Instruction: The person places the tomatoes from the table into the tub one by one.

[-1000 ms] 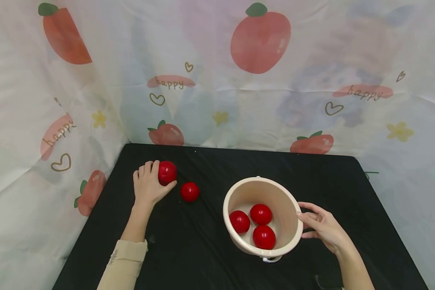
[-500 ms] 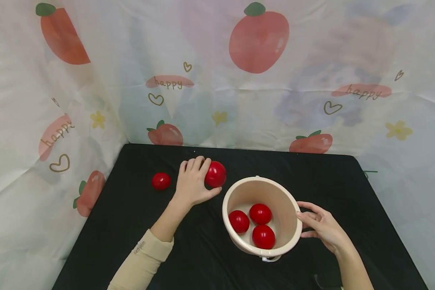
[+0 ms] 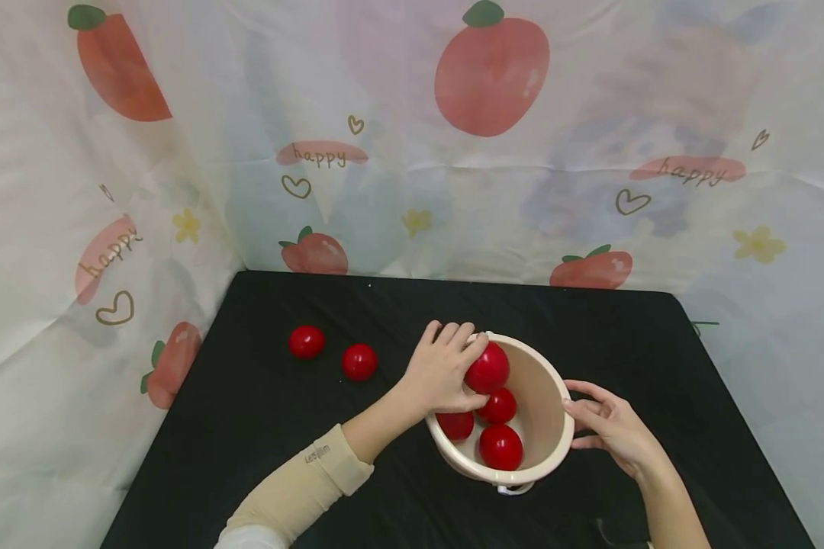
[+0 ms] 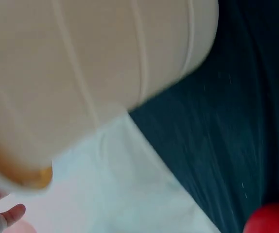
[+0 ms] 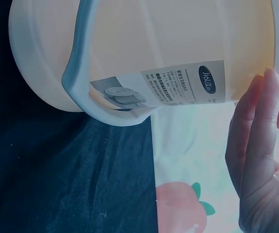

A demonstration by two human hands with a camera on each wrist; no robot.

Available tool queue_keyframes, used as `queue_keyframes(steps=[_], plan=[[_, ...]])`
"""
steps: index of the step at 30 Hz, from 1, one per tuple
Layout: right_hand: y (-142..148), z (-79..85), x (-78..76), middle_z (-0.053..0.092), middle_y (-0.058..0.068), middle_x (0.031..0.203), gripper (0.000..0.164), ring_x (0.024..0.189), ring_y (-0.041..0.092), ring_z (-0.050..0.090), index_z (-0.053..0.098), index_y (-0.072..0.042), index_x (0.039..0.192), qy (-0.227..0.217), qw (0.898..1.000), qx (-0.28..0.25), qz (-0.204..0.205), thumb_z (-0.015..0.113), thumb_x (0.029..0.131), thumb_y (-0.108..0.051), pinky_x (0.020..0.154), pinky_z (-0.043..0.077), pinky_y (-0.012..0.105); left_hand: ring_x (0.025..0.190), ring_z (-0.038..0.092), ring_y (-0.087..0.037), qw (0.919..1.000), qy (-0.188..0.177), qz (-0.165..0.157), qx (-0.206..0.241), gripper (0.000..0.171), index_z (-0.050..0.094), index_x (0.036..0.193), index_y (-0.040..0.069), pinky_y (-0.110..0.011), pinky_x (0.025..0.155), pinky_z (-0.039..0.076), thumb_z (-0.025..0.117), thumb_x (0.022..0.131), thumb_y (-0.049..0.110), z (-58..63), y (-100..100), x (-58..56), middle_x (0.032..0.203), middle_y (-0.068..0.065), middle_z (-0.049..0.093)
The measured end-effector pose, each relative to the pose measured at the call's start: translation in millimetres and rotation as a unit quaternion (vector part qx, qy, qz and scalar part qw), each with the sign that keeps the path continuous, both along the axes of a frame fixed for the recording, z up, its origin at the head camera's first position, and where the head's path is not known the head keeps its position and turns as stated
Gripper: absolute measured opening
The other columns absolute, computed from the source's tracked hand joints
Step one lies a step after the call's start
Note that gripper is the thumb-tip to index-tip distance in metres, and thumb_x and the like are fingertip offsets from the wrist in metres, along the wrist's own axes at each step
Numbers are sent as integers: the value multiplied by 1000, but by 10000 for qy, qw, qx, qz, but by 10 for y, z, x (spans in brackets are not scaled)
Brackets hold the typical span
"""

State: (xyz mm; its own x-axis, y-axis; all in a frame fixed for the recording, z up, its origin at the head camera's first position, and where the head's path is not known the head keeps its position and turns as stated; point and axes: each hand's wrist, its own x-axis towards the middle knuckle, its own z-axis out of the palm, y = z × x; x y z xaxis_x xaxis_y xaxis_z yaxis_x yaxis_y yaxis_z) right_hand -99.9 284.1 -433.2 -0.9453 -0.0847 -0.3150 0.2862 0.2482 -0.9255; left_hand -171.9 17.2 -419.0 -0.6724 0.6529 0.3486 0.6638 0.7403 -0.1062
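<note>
A cream bucket point(image 3: 545, 404) stands right of centre on the black table. Several glossy red balls lie inside it, one of them the front ball point(image 3: 500, 447). Over the bucket's left rim reaches my left hand point(image 3: 442, 374), gripping another red ball point(image 3: 487, 367) between fingers and thumb above those below. At the bucket's right rim, my right hand point(image 3: 611, 427) pinches the edge; its fingers point(image 5: 261, 131) also show in the right wrist view. The left wrist view is mostly filled by the bucket's outer wall point(image 4: 105, 53), and the held ball is out of sight there.
Two more red balls, the left one point(image 3: 306, 342) and the nearer one point(image 3: 360, 362), lie on the black tablecloth point(image 3: 357, 488) left of the bucket. The bucket's handle point(image 5: 81, 73) hangs down its side, by a printed label point(image 5: 188, 85). A fruit-patterned curtain point(image 3: 398, 91) surrounds the table.
My left hand gripped a red ball at the table's left, then carried it rightward over the bucket's rim. My right hand has kept its place on the rim.
</note>
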Motion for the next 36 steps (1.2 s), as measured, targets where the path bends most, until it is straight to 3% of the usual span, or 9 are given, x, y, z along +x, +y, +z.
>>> queue_keyframes(steps=[10, 21, 30, 36], plan=[[-19, 25, 12, 68, -1, 86, 54, 72, 16, 65, 30, 7, 133, -18, 9999, -115, 13, 55, 91, -15, 60, 54, 35, 112, 38, -13, 9908, -180, -606, -1200, 75, 41, 129, 24, -37, 96, 31, 56, 69, 67, -205, 368, 72, 123, 5, 44], [-14, 22, 5, 68, -3, 86, 50, 71, 15, 64, 33, 5, 132, -54, 9998, -159, 46, 55, 92, -15, 60, 54, 34, 116, 35, -12, 9598, -126, -786, -2692, 78, 31, 135, 31, -33, 94, 31, 48, 71, 73, -289, 558, 49, 130, 7, 40], [-11, 10, -6, 68, -3, 85, 49, 71, 14, 64, 33, 6, 131, -25, 9999, -131, 86, 54, 92, -15, 60, 54, 34, 119, 34, -12, 9401, 80, -904, -3287, 79, 26, 136, 33, -34, 96, 31, 39, 72, 78, -406, 666, 18, 133, 7, 36], [-10, 3, -8, 67, -3, 84, 52, 70, 14, 64, 30, 6, 133, -34, 10000, -53, 64, 54, 92, -17, 60, 54, 33, 120, 33, -11, 9371, -66, -881, -3378, 84, 22, 139, 32, -31, 96, 30, 34, 71, 81, -435, 703, 17, 134, 8, 34]])
